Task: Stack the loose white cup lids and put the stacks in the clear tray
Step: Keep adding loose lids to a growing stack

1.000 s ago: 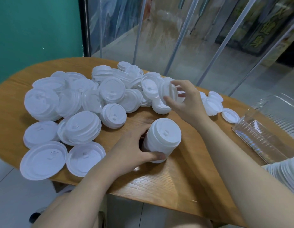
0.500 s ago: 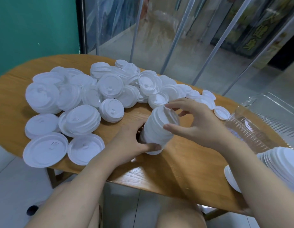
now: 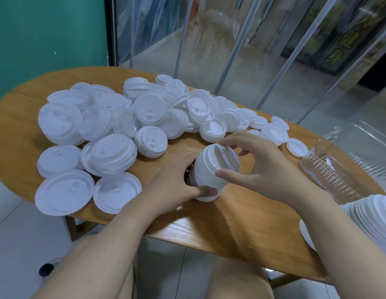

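White plastic lid stack (image 3: 213, 171) sits mid-bench, tilted, lower end touching the wood, top end leaning up toward the right. Left hand (image 3: 179, 186) grips the stack's lower part from the left side, thumb along the near edge, fingers curled round behind. Right hand (image 3: 259, 169) curls over the top end: thumb on the near side of the stack, fingertips on the far rim of the topmost lid (image 3: 222, 156), which sits at an angle on the stack, not flush w/ the rest.

Beyond and left of the stack, loose lids (image 3: 127, 121) lie in a big heap across the far-left half of the bench, some nested in short piles, some flat, some overlapping. Two single lids lie flat near the front-left edge, touching each other. A thin trail of lids runs right from the heap behind the right hand, ending w/ one lone lid (image 3: 296, 147) just beside the clear tray (image 3: 330, 175).

Clear tray is at the right end of the bench, ribbed walls; can't tell its contents. Just in front of it, at the frame's right edge, a long finished stack (image 3: 369, 216) of lids lies on its side.

Wood bench (image 3: 241, 221) is oval, light oak-look. Teal wall (image 3: 47, 35) at left, clear strip curtain (image 3: 209, 39) behind. Tile floor below.
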Tool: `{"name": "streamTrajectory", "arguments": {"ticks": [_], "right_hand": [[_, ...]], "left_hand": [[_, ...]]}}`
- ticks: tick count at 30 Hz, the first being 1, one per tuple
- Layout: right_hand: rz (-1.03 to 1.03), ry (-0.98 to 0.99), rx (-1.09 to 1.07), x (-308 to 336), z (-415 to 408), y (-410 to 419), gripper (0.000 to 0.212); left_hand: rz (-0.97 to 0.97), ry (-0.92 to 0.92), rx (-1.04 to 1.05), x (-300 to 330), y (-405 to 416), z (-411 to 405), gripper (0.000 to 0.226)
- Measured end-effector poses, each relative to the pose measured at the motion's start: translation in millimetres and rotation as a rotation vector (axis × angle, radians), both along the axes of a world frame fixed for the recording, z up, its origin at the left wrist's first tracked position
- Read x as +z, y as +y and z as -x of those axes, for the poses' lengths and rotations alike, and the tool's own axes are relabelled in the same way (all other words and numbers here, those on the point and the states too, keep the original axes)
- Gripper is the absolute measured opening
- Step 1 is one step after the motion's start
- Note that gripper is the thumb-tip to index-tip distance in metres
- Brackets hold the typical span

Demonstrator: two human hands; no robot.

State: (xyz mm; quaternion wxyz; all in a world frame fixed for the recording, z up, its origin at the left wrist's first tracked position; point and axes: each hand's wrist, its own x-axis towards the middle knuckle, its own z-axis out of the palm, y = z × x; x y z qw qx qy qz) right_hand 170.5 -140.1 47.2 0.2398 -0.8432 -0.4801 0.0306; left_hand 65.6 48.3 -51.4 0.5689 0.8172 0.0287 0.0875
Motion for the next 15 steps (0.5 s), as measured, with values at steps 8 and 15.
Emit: {"name": "streamTrajectory", "arguments": {"ticks": [8,15], "right_hand": [[0.000,0.014,-0.006,-0.1,-0.7,2.0,0.053],[-0.002,0.033,-0.016,-2.4,-1.6,3.2,0.051]], "left_hand": [[-0.015,-0.033,0.006,4.7,-3.8,1.5,0.080],[0.047,-0.041,0.022,5.1,-6.3,-1.3,0.069]]}}
